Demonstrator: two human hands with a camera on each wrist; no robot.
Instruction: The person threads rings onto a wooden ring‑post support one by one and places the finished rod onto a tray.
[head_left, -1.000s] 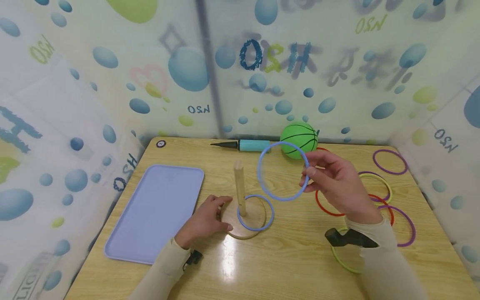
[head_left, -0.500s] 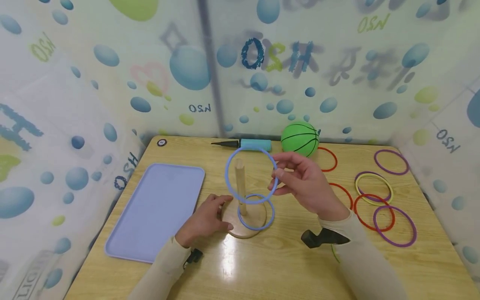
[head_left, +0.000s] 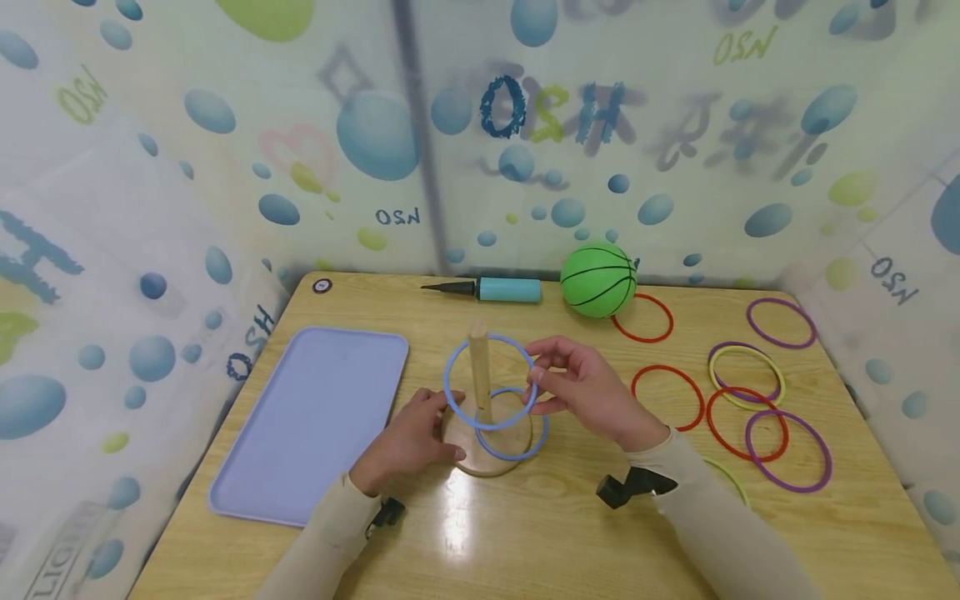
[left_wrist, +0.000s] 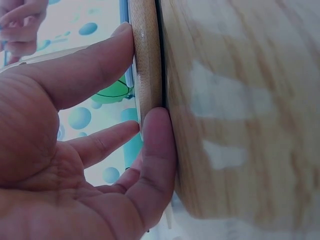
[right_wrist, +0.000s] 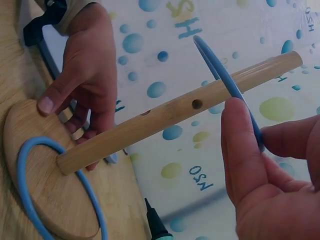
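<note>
A wooden ring-toss stand has an upright peg (head_left: 481, 375) on a round base (head_left: 457, 440). My left hand (head_left: 408, 437) holds the base's left edge; the left wrist view shows thumb and fingertips (left_wrist: 157, 125) at its rim. My right hand (head_left: 581, 387) pinches a light blue ring (right_wrist: 231, 86) between thumb and fingers. In the right wrist view the peg passes through this ring, which is tilted around the peg's upper part. A second blue ring (head_left: 547, 429) lies around the peg's foot, offset to the right and overhanging the base.
At left lies a lavender tray (head_left: 315, 425). A green ball (head_left: 598, 280) and a blue hand pump (head_left: 510, 290) are along the back. Several rings, among them a red ring (head_left: 702, 400), a purple ring (head_left: 813, 327) and a yellow ring (head_left: 784, 383), lie at right.
My right hand has carried the blue ring leftward from beside the ball, then lowered it around the peg. The left hand stays at the base.
</note>
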